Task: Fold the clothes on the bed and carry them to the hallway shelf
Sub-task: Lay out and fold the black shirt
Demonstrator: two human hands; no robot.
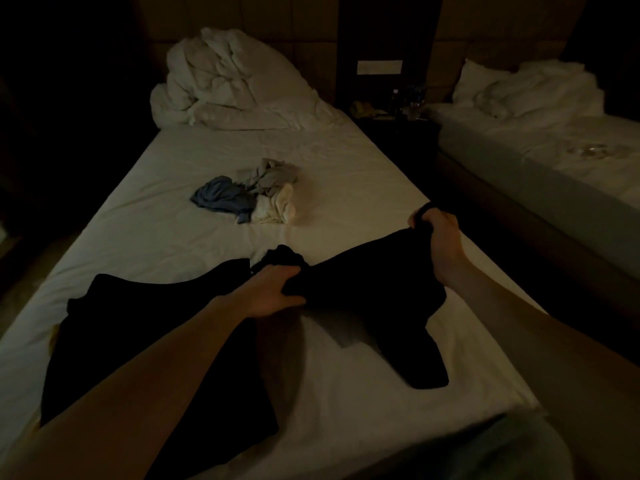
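A black garment (374, 299) is stretched between my hands just above the white bed (173, 230). My left hand (273, 289) grips its bunched left end. My right hand (438, 237) pinches its upper right corner near the bed's right edge. One dark part of it hangs down toward me. A second black garment (149, 327) lies spread flat on the sheet at the left, partly under my left forearm. Further up the bed sits a small crumpled pile: a blue piece (221, 199), a grey piece (272, 176) and a cream piece (277, 209).
A bunched white duvet (221, 84) fills the head of the bed. A dark gap with a nightstand (391, 112) holding bottles separates this bed from a second bed (554, 140) at the right. The room is dim.
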